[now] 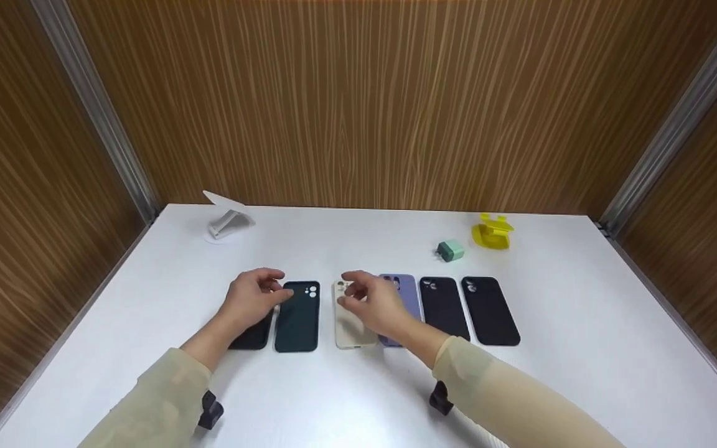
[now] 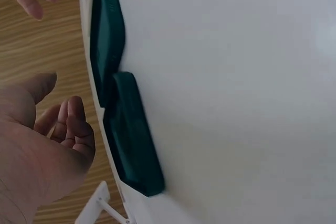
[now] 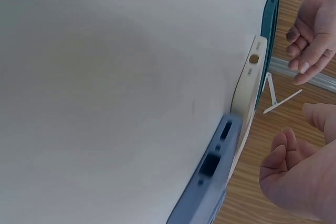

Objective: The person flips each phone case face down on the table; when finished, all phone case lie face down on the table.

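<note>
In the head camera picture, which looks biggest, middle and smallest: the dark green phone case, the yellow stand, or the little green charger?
1. dark green phone case, though it lies nearer the camera
2. yellow stand
3. little green charger

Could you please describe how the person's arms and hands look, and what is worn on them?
Both hands, the left hand and the right hand, are bare, with no rings that the pictures show. Both arms wear long, thin, pale beige sleeves down to the wrists. Under each forearm sits a small black mount, apparently for a wrist camera.

The head camera looks down on the whole tabletop [image 1: 582,348]; both wrist cameras skim it closely, sharing the cream case [image 1: 351,326] [image 3: 248,90].
</note>
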Motion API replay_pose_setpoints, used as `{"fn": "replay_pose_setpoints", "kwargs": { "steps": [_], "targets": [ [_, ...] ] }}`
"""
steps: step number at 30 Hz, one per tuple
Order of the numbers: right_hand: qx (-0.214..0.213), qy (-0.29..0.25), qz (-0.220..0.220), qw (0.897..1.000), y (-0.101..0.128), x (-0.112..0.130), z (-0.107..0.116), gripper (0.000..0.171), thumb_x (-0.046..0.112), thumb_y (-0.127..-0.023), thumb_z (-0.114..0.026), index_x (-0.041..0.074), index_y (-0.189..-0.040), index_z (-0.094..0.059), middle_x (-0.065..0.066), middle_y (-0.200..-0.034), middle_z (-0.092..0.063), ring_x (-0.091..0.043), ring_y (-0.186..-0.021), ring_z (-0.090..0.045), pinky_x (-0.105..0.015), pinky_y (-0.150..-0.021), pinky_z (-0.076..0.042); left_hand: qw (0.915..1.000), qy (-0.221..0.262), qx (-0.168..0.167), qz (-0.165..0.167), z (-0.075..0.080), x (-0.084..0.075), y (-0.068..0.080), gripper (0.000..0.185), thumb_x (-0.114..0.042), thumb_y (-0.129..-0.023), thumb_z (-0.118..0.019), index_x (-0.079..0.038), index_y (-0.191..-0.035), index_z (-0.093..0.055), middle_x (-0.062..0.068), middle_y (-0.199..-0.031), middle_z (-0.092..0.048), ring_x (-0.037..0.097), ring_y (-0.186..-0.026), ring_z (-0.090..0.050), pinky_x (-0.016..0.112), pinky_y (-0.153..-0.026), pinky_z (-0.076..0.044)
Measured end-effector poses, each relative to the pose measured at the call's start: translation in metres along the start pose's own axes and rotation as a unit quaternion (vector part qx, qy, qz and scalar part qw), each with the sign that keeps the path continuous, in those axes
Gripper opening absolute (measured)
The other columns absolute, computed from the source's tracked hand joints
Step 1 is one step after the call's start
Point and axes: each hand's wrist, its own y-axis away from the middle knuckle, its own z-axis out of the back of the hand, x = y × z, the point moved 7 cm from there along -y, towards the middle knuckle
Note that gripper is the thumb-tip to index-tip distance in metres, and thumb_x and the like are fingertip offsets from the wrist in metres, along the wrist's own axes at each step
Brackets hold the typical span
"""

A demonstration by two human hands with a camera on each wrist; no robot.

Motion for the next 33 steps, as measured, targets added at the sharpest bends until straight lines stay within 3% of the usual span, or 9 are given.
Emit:
{"fn": "replay_pose_setpoints", "kwargs": {
  "steps": [5,10,21,33],
  "targets": [
    [0.008,-0.012,0.006,1.000,-0.007,0.004,-0.015,0.044,0.008,-0.098,-0.074,-0.003,-0.139,-0.064,-0.002,-0.098,-0.071,-0.013,-0.088,-0.063,-0.033,-0.083,-0.055,0.9991,-0.038,0.017,-0.011,-0.001,0.008,0.001,0.044,-0.016,-0.096,-0.079,0.001,-0.135,-0.068,0.004,-0.100,-0.069,0.020,-0.093,-0.063,0.035,-0.085,-0.053],
    [0.012,0.012,0.002,1.000,-0.012,0.006,-0.026,0.047,0.009,-0.096,-0.077,-0.003,-0.140,-0.063,-0.001,-0.096,-0.069,-0.012,-0.084,-0.059,-0.030,-0.080,-0.054,0.9972,-0.065,0.032,-0.017,-0.004,0.013,0.000,0.042,-0.015,-0.095,-0.080,0.001,-0.133,-0.069,0.003,-0.097,-0.069,0.019,-0.088,-0.061,0.040,-0.087,-0.051],
    [0.058,0.085,-0.006,0.995,-0.019,0.007,-0.046,0.055,0.017,-0.094,-0.082,0.002,-0.144,-0.063,-0.003,-0.101,-0.067,-0.014,-0.087,-0.059,-0.032,-0.082,-0.054,0.9965,-0.069,0.041,-0.027,-0.008,0.020,0.000,0.045,-0.018,-0.093,-0.084,0.002,-0.131,-0.070,0.006,-0.101,-0.066,0.018,-0.085,-0.059,0.036,-0.080,-0.049],
    [0.101,0.117,-0.005,0.988,-0.022,-0.002,-0.053,0.066,0.027,-0.090,-0.088,0.002,-0.146,-0.061,-0.004,-0.103,-0.068,-0.017,-0.093,-0.061,-0.036,-0.091,-0.053,0.9942,-0.093,0.049,-0.023,-0.011,0.025,0.000,0.055,-0.021,-0.091,-0.086,0.003,-0.136,-0.066,0.009,-0.108,-0.064,0.021,-0.090,-0.058,0.038,-0.082,-0.049]
  ]
}}
